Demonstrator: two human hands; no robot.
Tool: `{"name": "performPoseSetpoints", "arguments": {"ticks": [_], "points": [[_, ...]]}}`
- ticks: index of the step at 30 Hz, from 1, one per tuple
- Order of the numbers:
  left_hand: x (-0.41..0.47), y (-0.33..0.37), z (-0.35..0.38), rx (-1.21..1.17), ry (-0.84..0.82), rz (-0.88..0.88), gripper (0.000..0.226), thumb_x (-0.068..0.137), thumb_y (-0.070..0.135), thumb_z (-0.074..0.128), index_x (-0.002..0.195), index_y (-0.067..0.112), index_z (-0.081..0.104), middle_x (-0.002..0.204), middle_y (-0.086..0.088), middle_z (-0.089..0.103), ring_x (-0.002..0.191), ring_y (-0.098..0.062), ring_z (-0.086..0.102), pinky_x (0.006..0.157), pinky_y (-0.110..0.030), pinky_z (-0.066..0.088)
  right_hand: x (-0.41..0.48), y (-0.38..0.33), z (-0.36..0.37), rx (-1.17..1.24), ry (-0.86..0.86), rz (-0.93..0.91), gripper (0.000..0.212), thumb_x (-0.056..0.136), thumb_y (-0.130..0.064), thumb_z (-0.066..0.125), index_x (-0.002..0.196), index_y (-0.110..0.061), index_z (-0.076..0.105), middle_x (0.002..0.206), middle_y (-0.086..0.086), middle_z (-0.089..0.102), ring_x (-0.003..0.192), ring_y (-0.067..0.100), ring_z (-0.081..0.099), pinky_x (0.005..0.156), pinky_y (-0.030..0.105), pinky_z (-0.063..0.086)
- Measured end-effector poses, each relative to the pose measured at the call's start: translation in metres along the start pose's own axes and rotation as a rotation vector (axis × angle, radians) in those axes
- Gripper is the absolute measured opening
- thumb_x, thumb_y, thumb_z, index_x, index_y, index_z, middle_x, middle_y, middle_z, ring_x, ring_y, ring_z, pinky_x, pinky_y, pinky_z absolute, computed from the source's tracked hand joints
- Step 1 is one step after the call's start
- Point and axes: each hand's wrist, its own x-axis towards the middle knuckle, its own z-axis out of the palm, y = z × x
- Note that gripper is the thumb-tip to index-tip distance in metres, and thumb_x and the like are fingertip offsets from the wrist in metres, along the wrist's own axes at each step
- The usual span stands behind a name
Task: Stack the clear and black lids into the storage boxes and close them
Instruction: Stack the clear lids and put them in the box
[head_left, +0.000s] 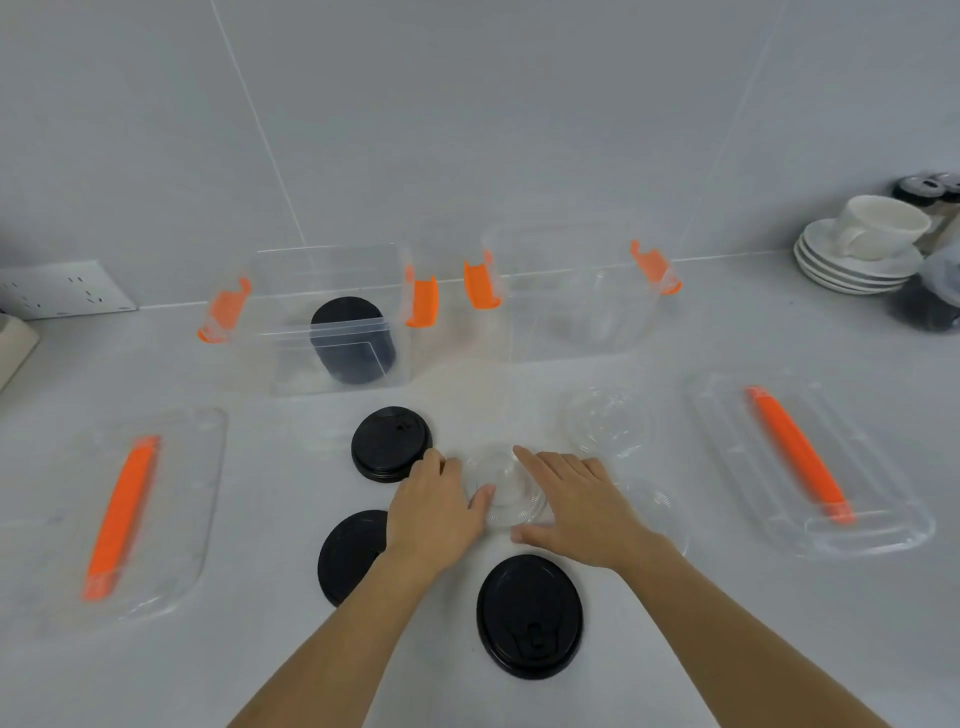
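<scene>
Two clear storage boxes with orange latches stand at the back: the left box (291, 291) holds a stack of black lids (350, 340), the right box (582, 291) looks empty. Three black lids lie loose on the counter: one (389, 441) behind my left hand, one (348, 556) partly under my left wrist, one (530, 616) nearest me. A clear domed lid (506, 488) sits between my hands. My left hand (431, 514) and my right hand (576, 506) flank it, fingers spread and touching its rim. Another clear lid (608, 423) lies behind, and one (657, 506) beside my right hand.
The boxes' clear covers with orange handles lie flat, one at the left (171, 519), one at the right (883, 499). A stack of white saucers with a cup (862, 249) stands at the back right. A wall socket (62, 288) is at the back left.
</scene>
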Motion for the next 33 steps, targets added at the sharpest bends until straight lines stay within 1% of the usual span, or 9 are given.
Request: {"name": "performPoseSetpoints", "arguments": {"ticks": [4, 8, 14, 17, 19, 22, 26, 29, 33], "points": [[0.008, 0.011, -0.008, -0.216, -0.127, -0.167, 0.046, 0.087, 0.042, 0.054, 0.116, 0.006, 0.052, 0.119, -0.007, 0.045, 0.106, -0.024, 0.051, 0.082, -0.036, 0.047, 0.002, -0.001, 0.001, 0.027, -0.011, 0.013, 0.086, 0.074, -0.061, 0.056, 0.142, -0.021, 0.023, 0.137, -0.004, 0.041, 0.127, 0.017, 0.035, 0.103, 0.031, 0.022], [0.022, 0.020, -0.013, -0.405, -0.223, -0.374, 0.042, 0.076, 0.024, 0.065, 0.110, -0.001, 0.056, 0.121, -0.015, 0.051, 0.107, -0.032, 0.054, 0.087, -0.042, 0.051, 0.005, -0.002, 0.001, 0.018, -0.037, 0.019, 0.085, 0.074, -0.058, 0.059, 0.141, -0.019, 0.024, 0.134, -0.002, 0.042, 0.125, 0.020, 0.036, 0.101, 0.032, 0.024], [0.026, 0.024, -0.016, -0.575, -0.280, -0.549, 0.058, 0.073, 0.014, 0.067, 0.126, 0.002, 0.046, 0.131, -0.014, 0.042, 0.118, -0.031, 0.045, 0.081, -0.035, 0.046, 0.003, -0.004, -0.002, 0.064, -0.044, 0.047, 0.084, 0.073, -0.054, 0.064, 0.140, -0.021, 0.025, 0.135, -0.002, 0.042, 0.125, 0.020, 0.036, 0.101, 0.033, 0.025], [0.023, 0.021, -0.016, -0.792, -0.274, -0.510, 0.060, 0.073, 0.010, 0.069, 0.126, -0.002, 0.042, 0.120, -0.014, 0.054, 0.103, -0.024, 0.055, 0.070, -0.029, 0.048, 0.001, -0.005, -0.004, 0.110, -0.038, 0.070, 0.085, 0.072, -0.050, 0.067, 0.140, -0.022, 0.025, 0.136, -0.003, 0.042, 0.124, 0.019, 0.037, 0.102, 0.031, 0.025], [0.019, 0.021, -0.018, -0.894, -0.252, -0.475, 0.051, 0.075, 0.008, 0.069, 0.118, -0.002, 0.045, 0.115, -0.018, 0.057, 0.090, -0.023, 0.056, 0.067, -0.029, 0.048, 0.001, -0.006, -0.007, 0.167, -0.042, 0.089, 0.086, 0.071, -0.045, 0.070, 0.141, -0.021, 0.025, 0.137, -0.001, 0.042, 0.125, 0.019, 0.038, 0.104, 0.032, 0.026], [0.013, 0.024, -0.024, -1.037, -0.206, -0.470, 0.040, 0.076, 0.006, 0.070, 0.108, 0.006, 0.046, 0.104, -0.012, 0.057, 0.082, -0.020, 0.058, 0.074, -0.038, 0.053, 0.000, -0.005, -0.015, 0.341, -0.037, 0.127, 0.089, 0.069, -0.037, 0.075, 0.141, -0.022, 0.026, 0.137, 0.000, 0.040, 0.125, 0.018, 0.038, 0.106, 0.032, 0.030], [0.011, 0.030, -0.040, -1.187, -0.166, -0.420, 0.042, 0.074, 0.002, 0.073, 0.104, 0.014, 0.047, 0.099, -0.007, 0.058, 0.079, -0.018, 0.061, 0.059, -0.030, 0.055, -0.005, 0.002, -0.030, 0.569, -0.010, 0.163, 0.089, 0.064, -0.035, 0.079, 0.138, -0.031, 0.030, 0.131, -0.009, 0.040, 0.119, 0.011, 0.042, 0.097, 0.023, 0.035], [0.011, 0.041, -0.054, -1.245, -0.118, -0.347, 0.037, 0.074, 0.003, 0.074, 0.097, 0.018, 0.050, 0.102, -0.010, 0.060, 0.078, -0.019, 0.063, 0.051, -0.025, 0.053, -0.011, 0.002, -0.047, 0.794, 0.092, 0.205, 0.073, 0.067, -0.041, 0.076, 0.130, -0.037, 0.038, 0.124, -0.014, 0.044, 0.104, 0.000, 0.051, 0.082, 0.016, 0.043], [0.009, 0.064, -0.063, -1.331, -0.072, -0.263, 0.035, 0.074, 0.005, 0.074, 0.096, 0.019, 0.051, 0.103, -0.011, 0.061, 0.078, -0.019, 0.064, 0.051, -0.022, 0.053, -0.018, 0.006, -0.066, 0.903, 0.404, 0.280, 0.036, 0.082, -0.034, 0.064, 0.115, -0.030, 0.052, 0.114, -0.014, 0.056, 0.090, -0.002, 0.058, 0.069, 0.008, 0.046]]}}
